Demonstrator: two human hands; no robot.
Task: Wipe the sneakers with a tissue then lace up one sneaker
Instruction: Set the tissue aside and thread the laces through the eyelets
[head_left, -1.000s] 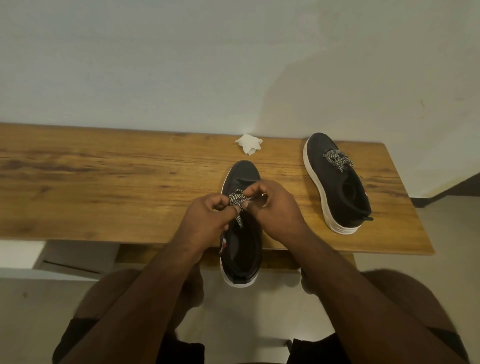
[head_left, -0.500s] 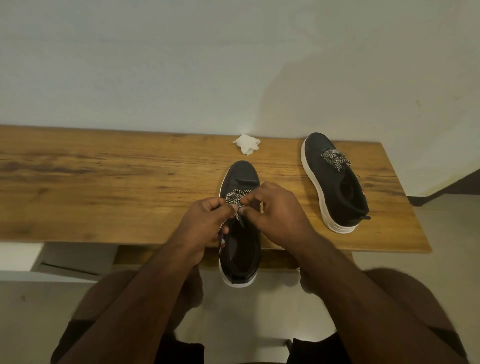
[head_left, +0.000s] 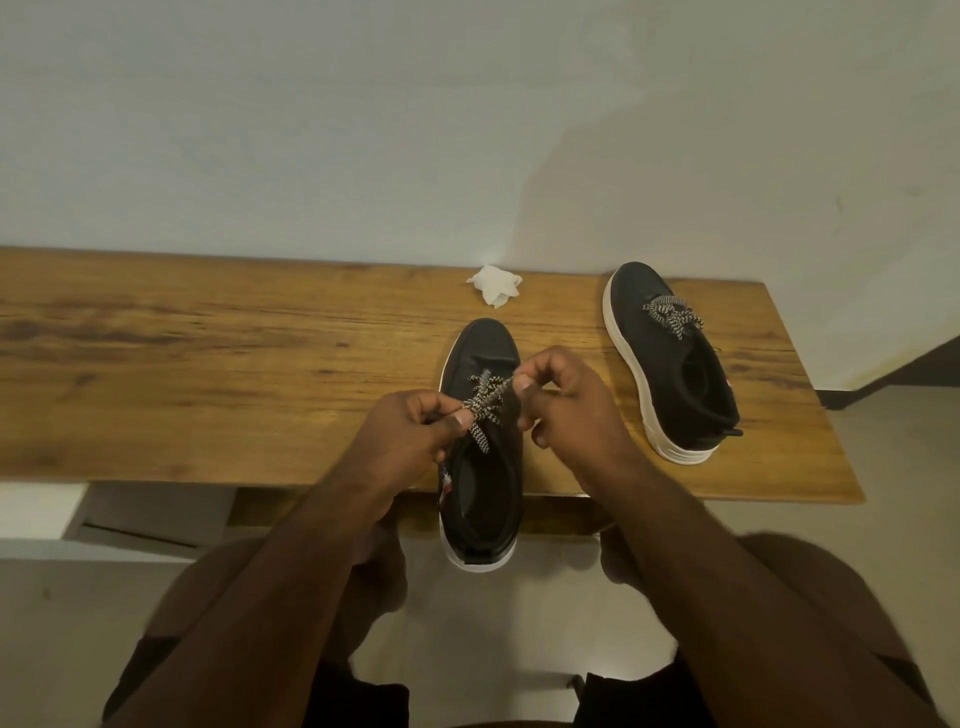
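Step in hand: tying the lace (head_left: 485, 402) on the near sneaker (head_left: 483, 452), judged from the pinch on both sides; wiping looks finished, going by the crumpled tissue (head_left: 494, 284) set aside by the wall.

Left hand (head_left: 410, 434): curled, thumb and forefinger pinching a strand of the lace just left of the knot.

Right hand (head_left: 569, 410): curled, fingers (head_left: 524, 382) pinching the other strand and drawing it up and to the right.

Near sneaker: toe on the wooden surface (head_left: 208, 374), heel hanging out past the near edge, opening facing up.

Far sneaker (head_left: 670, 364): flat on the surface to the right, well apart from the hands, lace (head_left: 672, 312) already in a bow.

Lace state: crossed and bunched over the tongue; one loose end trailing down into the opening. Cannot tell whether a loop is formed yet.

Risk, slipping strand: thin patterned lace held only at the fingertips; an uneven pull would likely free one end and undo the crossing.

Risk, sneaker tipping: heel unsupported beyond the edge; a hard tug toward the body could drag it off to the floor.

Risk, lopsided bow: loose end inside the opening could get caught under the knot if tightened without clearing it.

Risk, slack knot: pulling only from the right would probably shift the knot sideways instead of cinching it.
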